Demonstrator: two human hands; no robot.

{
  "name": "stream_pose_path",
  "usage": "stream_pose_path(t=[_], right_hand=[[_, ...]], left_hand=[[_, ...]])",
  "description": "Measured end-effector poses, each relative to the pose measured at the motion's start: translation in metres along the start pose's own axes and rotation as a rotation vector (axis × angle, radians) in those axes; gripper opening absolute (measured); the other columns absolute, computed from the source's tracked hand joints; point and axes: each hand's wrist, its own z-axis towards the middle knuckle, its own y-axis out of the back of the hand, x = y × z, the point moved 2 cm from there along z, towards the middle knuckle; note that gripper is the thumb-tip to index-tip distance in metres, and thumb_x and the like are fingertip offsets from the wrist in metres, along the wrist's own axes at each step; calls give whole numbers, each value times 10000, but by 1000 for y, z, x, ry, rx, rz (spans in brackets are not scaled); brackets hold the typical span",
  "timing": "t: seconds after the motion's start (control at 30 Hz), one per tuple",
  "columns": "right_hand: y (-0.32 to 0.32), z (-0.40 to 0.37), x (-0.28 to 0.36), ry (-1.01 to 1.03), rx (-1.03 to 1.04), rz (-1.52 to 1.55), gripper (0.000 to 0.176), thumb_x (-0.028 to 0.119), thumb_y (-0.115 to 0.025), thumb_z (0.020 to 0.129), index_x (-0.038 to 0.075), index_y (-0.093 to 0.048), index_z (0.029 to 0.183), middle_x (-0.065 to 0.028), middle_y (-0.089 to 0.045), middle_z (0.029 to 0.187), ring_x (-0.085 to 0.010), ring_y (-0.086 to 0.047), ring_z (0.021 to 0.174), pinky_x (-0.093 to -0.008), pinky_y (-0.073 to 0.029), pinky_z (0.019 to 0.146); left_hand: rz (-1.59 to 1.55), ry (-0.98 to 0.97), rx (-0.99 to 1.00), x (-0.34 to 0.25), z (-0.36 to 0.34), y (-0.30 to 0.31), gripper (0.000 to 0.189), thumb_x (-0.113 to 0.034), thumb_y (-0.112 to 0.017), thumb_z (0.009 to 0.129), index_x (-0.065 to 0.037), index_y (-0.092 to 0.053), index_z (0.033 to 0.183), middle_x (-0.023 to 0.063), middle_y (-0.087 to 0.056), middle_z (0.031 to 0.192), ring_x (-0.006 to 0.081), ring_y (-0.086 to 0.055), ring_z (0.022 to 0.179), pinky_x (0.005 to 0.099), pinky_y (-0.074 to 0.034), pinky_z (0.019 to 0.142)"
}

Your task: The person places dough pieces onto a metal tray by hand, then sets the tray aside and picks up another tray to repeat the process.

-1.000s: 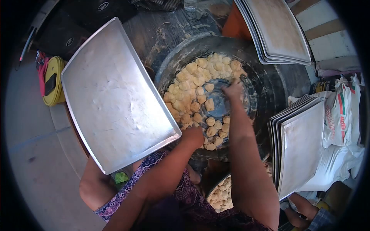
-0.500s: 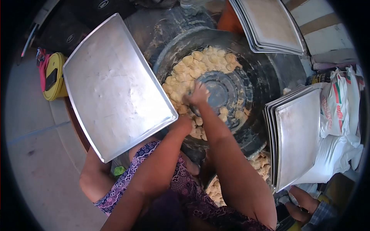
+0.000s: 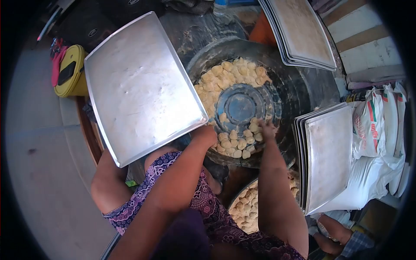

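Note:
A black round basin (image 3: 299,99) holds many pale dough balls (image 3: 234,73), piled along its far and left sides. More dough pieces lie in a group at its near side. My right hand (image 3: 268,129) is over the basin's right part, fingers apart, at the edge of that near group. A dough ball (image 3: 255,124) sits beside its fingertips. My left hand (image 3: 204,135) is at the near right corner of a bare metal baking tray (image 3: 143,86). Its fingers are hidden beneath the tray, so its grip does not show.
Stacked metal trays stand at the right (image 3: 327,156) and far right (image 3: 299,30). White sacks (image 3: 372,130) lean behind them. A second container of dough pieces (image 3: 245,208) is below my right forearm. A yellow bucket (image 3: 80,82) with a phone stands left. Another person's arm (image 3: 336,229) shows lower right.
My right hand has moved from the left dough pile to the basin's right side. More dough pieces now lie in the near group. My left hand stays at the tray corner.

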Motion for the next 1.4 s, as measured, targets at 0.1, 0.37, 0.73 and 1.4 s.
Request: stream_pose_path(t=[0.1,0.37,0.73,1.4], right_hand=[[-66,-91,36,115,-145,-637,910,666,-636,648,177,-377,1370,-264,-226,1422,-470,-232,1276,-530,-216,1037],[-103,-203,99,259,207,-850,1026,613,-747,532,270,-315,1397,-221,-171,1444,-420,-158,1329,-518,-227,1045],[-131,-174,72,194,292,-893,867,489,-737,597,327,-348,1355,-102,-20,1516,-488,-148,1316,-623,-311,966],[-34,-145,101,495,-282,-15,598,217,-752,602,28,-519,1118,-182,-423,1131,-356,-485,1006,-427,-420,868]], left_hand=[[42,-23,-8,0,-3,2,433,-310,-520,826,-28,-551,1154,177,-603,1119,319,-576,1051,420,-451,884],[-103,51,68,-5,-15,13,423,-270,-520,808,-43,-556,1163,173,-574,1180,319,-558,1085,411,-445,909],[-109,-97,-26,-9,-9,3,418,-272,-526,785,-11,-572,1108,191,-604,1106,334,-591,1010,419,-467,856],[-496,-88,-152,-52,-20,27,417,-319,-481,861,-9,-569,1126,196,-580,1143,352,-559,1058,461,-461,842]])
